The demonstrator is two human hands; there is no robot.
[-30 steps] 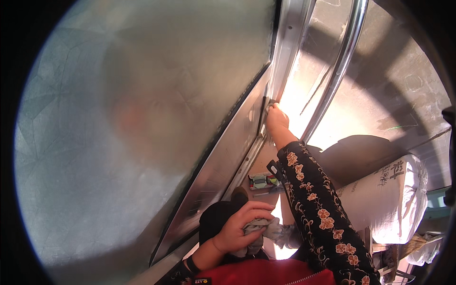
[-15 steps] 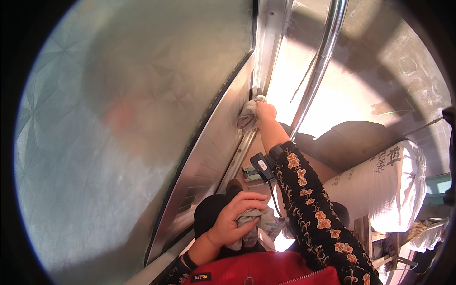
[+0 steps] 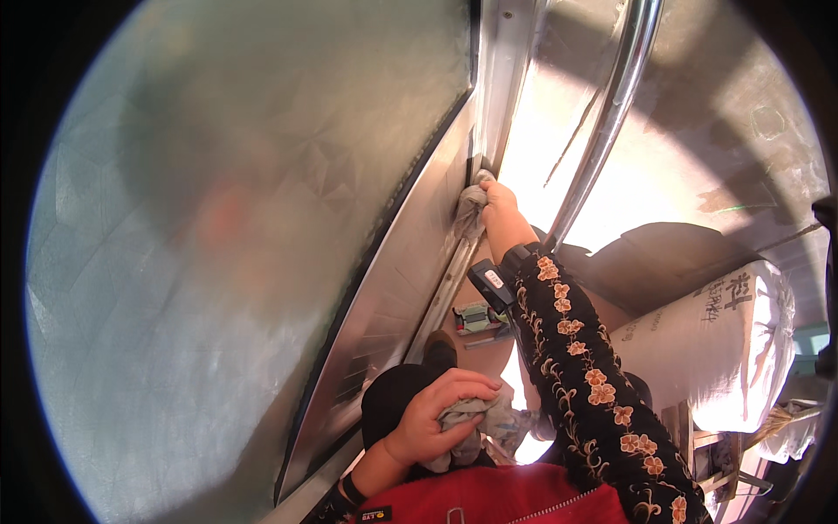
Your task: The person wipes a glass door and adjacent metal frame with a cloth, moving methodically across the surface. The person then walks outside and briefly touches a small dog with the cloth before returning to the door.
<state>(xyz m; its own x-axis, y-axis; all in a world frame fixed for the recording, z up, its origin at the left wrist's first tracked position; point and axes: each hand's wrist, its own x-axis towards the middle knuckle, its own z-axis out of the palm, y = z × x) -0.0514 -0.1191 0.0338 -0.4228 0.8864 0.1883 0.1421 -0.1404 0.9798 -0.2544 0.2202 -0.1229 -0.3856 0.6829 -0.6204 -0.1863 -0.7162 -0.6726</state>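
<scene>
2 rags in use, 1 per hand. The right hand [image 3: 500, 205] reaches out and holds the grey rag [image 3: 472, 208] at the narrow edge where the metal panel [image 3: 384, 271] of the door meets the upright frame [image 3: 506, 79]. Fingers are bunched together and clamped on the cloth; their tips are partly hidden, so exact finger placement cannot be told. A loose fold hangs below the grip.

The left hand [image 3: 423, 426] rests low, near the lap, its fingers curled over the patterned rag [image 3: 504, 421], with the thumb on the near side and cloth pinched between. The end of this rag spreads toward the right sleeve [image 3: 598, 389].

Handling, judged by look: both rags are light, soft and limp — no stiffness to push with, nothing fragile. Whether they are damp cannot be told; a wet one would be heavier and more slippery. Best hold for the grey rag: a bunched wad close to the working edge, fingertips backed by cloth, since the loose fold could snag on the frame.

Surroundings: frosted glass [image 3: 218, 367] to the left, a shiny pole [image 3: 602, 144] beyond the right hand, a white sack [image 3: 690, 341] on the right — well apart from both rags.
</scene>
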